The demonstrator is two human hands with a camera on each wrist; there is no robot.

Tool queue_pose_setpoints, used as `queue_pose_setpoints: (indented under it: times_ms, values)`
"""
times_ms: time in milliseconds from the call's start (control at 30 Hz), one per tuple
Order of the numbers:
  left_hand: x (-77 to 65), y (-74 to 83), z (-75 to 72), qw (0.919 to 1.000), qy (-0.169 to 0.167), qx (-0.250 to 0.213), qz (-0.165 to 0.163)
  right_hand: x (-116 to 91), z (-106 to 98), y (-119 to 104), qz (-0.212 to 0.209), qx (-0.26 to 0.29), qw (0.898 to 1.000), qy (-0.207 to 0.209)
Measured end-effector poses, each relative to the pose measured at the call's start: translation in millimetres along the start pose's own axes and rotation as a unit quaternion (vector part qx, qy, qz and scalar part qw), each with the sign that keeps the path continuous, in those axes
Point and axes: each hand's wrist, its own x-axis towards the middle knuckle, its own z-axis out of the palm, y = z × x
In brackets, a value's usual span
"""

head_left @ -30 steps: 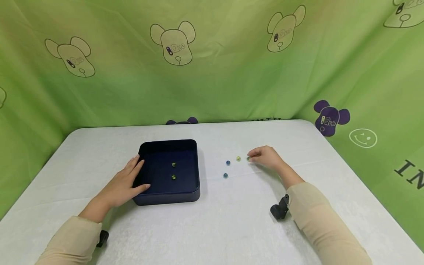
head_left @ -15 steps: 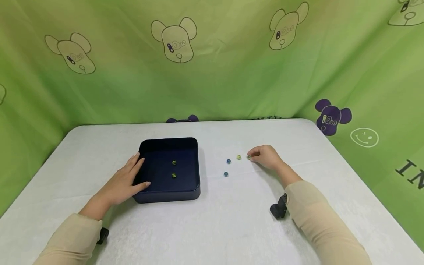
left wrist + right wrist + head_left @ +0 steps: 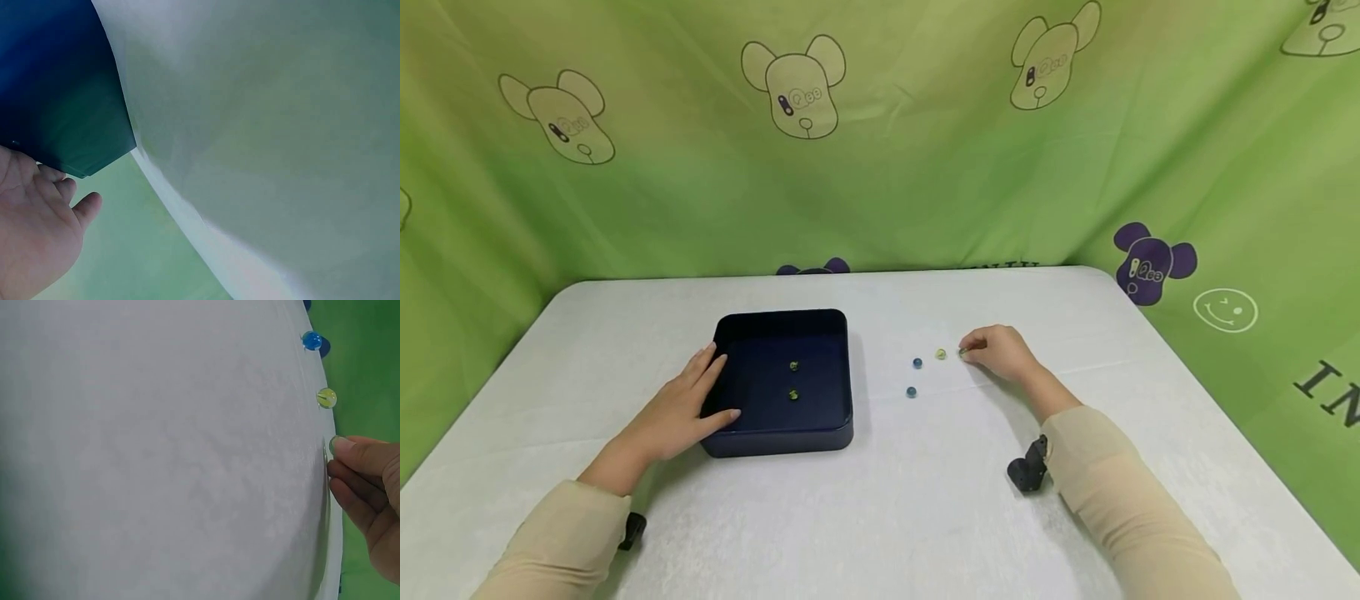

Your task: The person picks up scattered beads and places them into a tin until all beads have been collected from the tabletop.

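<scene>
Beside the tray, head view: the left hand point(image 3: 672, 410) lies along the left rim of the dark blue tray point(image 3: 782, 442), fingers spread and fairly straight, not curled round it. Maybe this stops the tray from sliding.
Inside the tray: the far green marble point(image 3: 793, 366) and the near green marble point(image 3: 793, 395) sit on its floor. The walls likely stop them rolling away.
Just right of the tray: the far blue marble point(image 3: 917, 363), the near blue marble point(image 3: 912, 392) and the yellow marble point(image 3: 941, 354) rest on the white table point(image 3: 880, 517).
Farther right of the tray: the right hand point(image 3: 1000, 350) pinches the held marble point(image 3: 962, 352).
Tray wall, left wrist view: the left hand's fingers reach the tray's edge; some are hidden, so I can't tell how hard they press.
Held marble, right wrist view: it pokes out at the thumb's tip, on the side toward the tray. The pinch is nearly closed, probably because the marble is so small. I can't tell if it is off the table.
</scene>
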Motion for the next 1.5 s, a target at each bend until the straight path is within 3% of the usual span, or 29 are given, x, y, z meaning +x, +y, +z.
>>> queue_pose_setpoints:
  times_ms: [233, 467, 700, 1100, 1500]
  values:
    - [0.1, -2.4, 3.3, 0.9997, 0.022, -0.004, 0.007, -6, -5, 0, 0.005, 0.014, 1.0, 0.003]
    - [1.5, -3.7, 2.6, 1.0, -0.001, 0.001, -0.003, -15, -9, 0, 0.015, 0.056, 0.998, 0.012]
    - [1.7, -4.2, 2.4, 1.0, -0.003, 0.0, -0.002, -20, -11, -1, 0.03, 0.091, 0.995, 0.017]
    - [1.8, -4.8, 2.4, 1.0, -0.003, 0.002, -0.003, -26, -10, -23, 0.024, 0.143, 0.989, 0.001]
    - [1.2, -3.9, 2.4, 1.0, -0.003, 0.001, -0.004, -33, -14, -49, -0.015, 0.158, 0.987, -0.005]
